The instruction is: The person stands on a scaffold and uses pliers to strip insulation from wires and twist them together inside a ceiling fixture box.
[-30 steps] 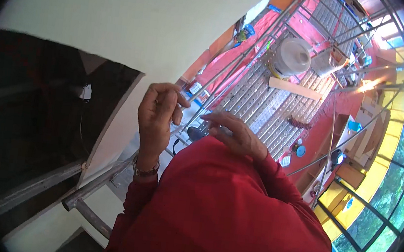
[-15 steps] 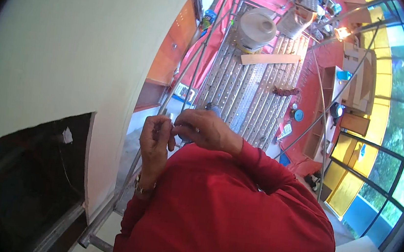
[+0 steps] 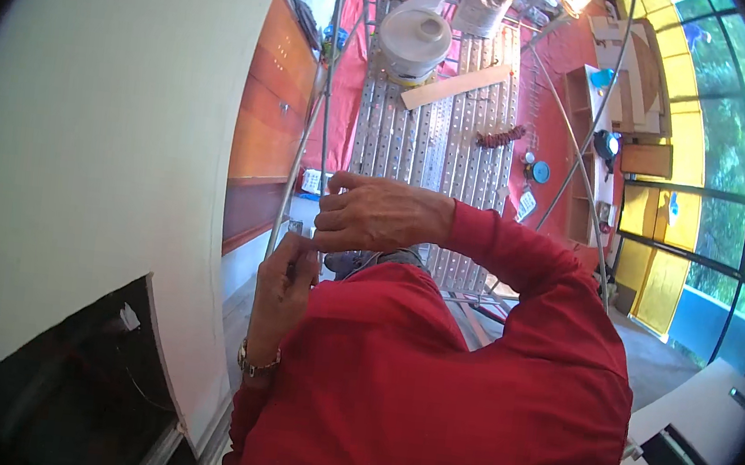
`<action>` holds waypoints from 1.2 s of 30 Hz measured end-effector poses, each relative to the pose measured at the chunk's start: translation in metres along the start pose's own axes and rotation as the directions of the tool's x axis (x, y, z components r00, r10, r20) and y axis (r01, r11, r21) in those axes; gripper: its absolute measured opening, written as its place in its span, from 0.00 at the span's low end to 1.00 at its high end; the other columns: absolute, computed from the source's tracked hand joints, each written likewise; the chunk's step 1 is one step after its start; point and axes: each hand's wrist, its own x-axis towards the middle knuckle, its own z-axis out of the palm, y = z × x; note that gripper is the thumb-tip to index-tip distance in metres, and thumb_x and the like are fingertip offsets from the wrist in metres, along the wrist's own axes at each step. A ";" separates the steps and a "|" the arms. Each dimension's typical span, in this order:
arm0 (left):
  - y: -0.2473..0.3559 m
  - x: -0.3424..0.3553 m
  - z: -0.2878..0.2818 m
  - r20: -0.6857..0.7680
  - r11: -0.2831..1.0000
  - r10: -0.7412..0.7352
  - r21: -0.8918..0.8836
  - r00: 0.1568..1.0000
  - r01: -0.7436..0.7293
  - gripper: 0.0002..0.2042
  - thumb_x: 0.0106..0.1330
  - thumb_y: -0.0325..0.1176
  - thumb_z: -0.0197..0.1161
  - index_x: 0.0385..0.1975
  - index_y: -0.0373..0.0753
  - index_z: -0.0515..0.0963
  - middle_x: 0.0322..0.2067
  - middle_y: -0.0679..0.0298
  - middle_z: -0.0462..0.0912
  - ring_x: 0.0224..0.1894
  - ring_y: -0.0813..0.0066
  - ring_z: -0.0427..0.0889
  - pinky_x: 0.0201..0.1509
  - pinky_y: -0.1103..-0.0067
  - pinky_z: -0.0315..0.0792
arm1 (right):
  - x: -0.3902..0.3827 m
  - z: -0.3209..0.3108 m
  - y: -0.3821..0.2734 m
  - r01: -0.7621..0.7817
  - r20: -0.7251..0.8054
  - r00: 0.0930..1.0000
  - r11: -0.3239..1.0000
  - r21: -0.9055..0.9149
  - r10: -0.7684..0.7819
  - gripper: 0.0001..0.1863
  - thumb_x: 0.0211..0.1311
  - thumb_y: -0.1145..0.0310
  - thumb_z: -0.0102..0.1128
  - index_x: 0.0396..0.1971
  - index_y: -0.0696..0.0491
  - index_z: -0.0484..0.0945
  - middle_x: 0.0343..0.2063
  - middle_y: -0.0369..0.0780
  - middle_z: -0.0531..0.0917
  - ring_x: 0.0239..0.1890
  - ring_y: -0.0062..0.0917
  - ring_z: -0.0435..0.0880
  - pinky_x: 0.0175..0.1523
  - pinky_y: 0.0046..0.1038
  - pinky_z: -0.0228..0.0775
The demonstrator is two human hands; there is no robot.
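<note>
In front of my chest, my left hand (image 3: 283, 291) is raised with its fingers curled and pinched together. My right hand (image 3: 372, 216) comes across from the right, back upward, its bent fingers closing just above the left fingertips. The two hands meet or nearly meet; whatever sits between the fingers is hidden or too small to name. A metal-banded watch (image 3: 257, 362) circles my left wrist. Beyond the hands runs a perforated metal scaffold platform (image 3: 418, 146). To the left stands a pale wall panel (image 3: 111, 132) with a dark cut opening (image 3: 84, 384).
Scaffold tubes (image 3: 331, 74) rise beside my hands. On the platform are a white lidded bucket (image 3: 413, 42), a wooden board (image 3: 456, 87) and a dark red coil (image 3: 500, 137). An orange wooden cabinet (image 3: 271, 113) stands left, large windows (image 3: 736, 144) right. A white scrap (image 3: 129, 317) shows at the opening.
My view has shifted, so the platform and bucket appear further left and the wall opening lower. My right hand has turned its back upward and its fingers have moved over the left fingertips.
</note>
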 end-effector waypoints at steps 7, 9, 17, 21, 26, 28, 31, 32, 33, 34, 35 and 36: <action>-0.003 0.014 0.008 -0.132 0.804 -0.155 -0.593 0.979 0.047 0.01 0.77 0.28 0.55 0.43 0.40 0.72 0.24 0.70 0.71 0.21 0.87 0.63 0.20 0.85 0.56 | -0.003 0.044 0.005 -0.237 -0.115 0.853 0.574 0.783 0.509 0.09 0.72 0.66 0.61 0.40 0.55 0.76 0.35 0.37 0.80 0.34 0.28 0.82 0.44 0.33 0.76; -0.009 0.013 0.003 -0.064 0.613 -0.150 -0.789 0.987 0.042 0.02 0.78 0.29 0.54 0.46 0.42 0.73 0.28 0.69 0.74 0.20 0.88 0.62 0.19 0.86 0.54 | 0.005 0.054 -0.010 -0.131 -0.199 0.777 0.462 0.877 0.597 0.07 0.73 0.68 0.62 0.42 0.56 0.77 0.36 0.37 0.81 0.35 0.26 0.82 0.43 0.31 0.77; 0.012 0.024 0.001 0.115 0.320 -0.009 -0.941 0.993 0.112 0.06 0.78 0.29 0.54 0.50 0.43 0.73 0.28 0.68 0.75 0.19 0.87 0.62 0.18 0.85 0.56 | 0.021 0.032 -0.011 0.073 -0.343 0.739 0.438 0.896 0.580 0.06 0.70 0.71 0.64 0.42 0.57 0.80 0.37 0.36 0.78 0.42 0.20 0.78 0.45 0.25 0.74; 0.031 0.023 -0.003 0.070 0.460 -0.013 -0.885 0.997 0.068 0.07 0.78 0.30 0.53 0.52 0.44 0.73 0.23 0.69 0.70 0.16 0.86 0.59 0.18 0.85 0.55 | 0.024 0.003 -0.004 0.138 -0.410 0.807 0.540 0.831 0.426 0.07 0.66 0.73 0.67 0.41 0.55 0.80 0.38 0.39 0.79 0.38 0.26 0.79 0.44 0.28 0.71; 0.048 0.016 -0.006 0.107 0.543 0.113 -0.839 0.988 0.029 0.08 0.79 0.29 0.52 0.53 0.45 0.73 0.21 0.71 0.66 0.17 0.87 0.57 0.20 0.85 0.53 | 0.028 -0.039 -0.007 0.098 -0.283 0.899 0.474 0.875 0.336 0.06 0.67 0.73 0.66 0.41 0.56 0.80 0.37 0.39 0.80 0.38 0.28 0.81 0.43 0.32 0.73; 0.054 0.015 -0.007 0.121 0.529 0.029 -0.844 0.992 0.087 0.09 0.78 0.28 0.52 0.53 0.46 0.73 0.20 0.72 0.64 0.17 0.87 0.56 0.20 0.85 0.52 | 0.027 -0.046 -0.011 0.049 -0.209 0.916 0.421 0.906 0.343 0.06 0.69 0.71 0.64 0.41 0.56 0.79 0.36 0.39 0.79 0.38 0.30 0.82 0.44 0.35 0.74; 0.048 0.015 -0.014 0.129 0.557 -0.045 -0.820 0.991 0.132 0.07 0.78 0.28 0.52 0.50 0.46 0.73 0.21 0.73 0.63 0.16 0.87 0.56 0.18 0.86 0.53 | 0.025 -0.054 -0.012 -0.066 -0.160 0.930 0.579 0.812 0.330 0.09 0.70 0.73 0.62 0.47 0.56 0.77 0.39 0.40 0.79 0.43 0.34 0.82 0.45 0.36 0.75; 0.046 0.014 -0.017 0.165 0.567 -0.103 -0.800 0.981 0.194 0.07 0.78 0.28 0.52 0.50 0.46 0.73 0.20 0.74 0.61 0.16 0.88 0.56 0.18 0.86 0.52 | 0.025 -0.055 -0.013 -0.064 -0.206 0.953 0.815 0.576 0.220 0.12 0.68 0.71 0.63 0.48 0.54 0.77 0.40 0.40 0.79 0.43 0.33 0.82 0.46 0.35 0.76; 0.048 0.014 -0.019 0.147 0.567 -0.095 -0.805 0.985 0.174 0.07 0.78 0.28 0.52 0.50 0.46 0.73 0.20 0.74 0.61 0.16 0.88 0.56 0.18 0.86 0.52 | 0.025 -0.058 -0.012 -0.035 -0.219 0.971 0.960 0.278 0.099 0.14 0.65 0.69 0.64 0.50 0.52 0.78 0.41 0.39 0.78 0.43 0.31 0.81 0.46 0.34 0.77; 0.051 0.015 -0.021 0.194 0.560 -0.099 -0.800 0.976 0.216 0.07 0.78 0.28 0.52 0.50 0.46 0.74 0.19 0.75 0.60 0.16 0.88 0.55 0.18 0.86 0.52 | 0.024 -0.061 -0.009 0.014 -0.196 0.980 0.999 -0.050 -0.023 0.17 0.63 0.66 0.65 0.51 0.50 0.78 0.42 0.38 0.78 0.43 0.30 0.81 0.47 0.32 0.78; 0.053 0.013 -0.023 0.228 0.546 -0.102 -0.801 0.968 0.246 0.07 0.78 0.28 0.52 0.50 0.46 0.74 0.19 0.75 0.60 0.16 0.88 0.54 0.18 0.86 0.51 | 0.024 -0.063 -0.007 0.046 -0.181 0.982 0.998 -0.050 -0.055 0.17 0.63 0.66 0.65 0.51 0.50 0.78 0.42 0.38 0.78 0.43 0.30 0.81 0.47 0.32 0.78; 0.055 0.011 -0.025 0.197 0.537 -0.101 -0.814 0.975 0.220 0.07 0.78 0.28 0.52 0.50 0.46 0.74 0.19 0.75 0.60 0.16 0.88 0.54 0.18 0.86 0.51 | 0.023 -0.061 -0.003 0.093 -0.169 0.978 0.983 -0.158 -0.120 0.17 0.62 0.65 0.64 0.51 0.49 0.78 0.42 0.37 0.77 0.44 0.28 0.80 0.48 0.32 0.77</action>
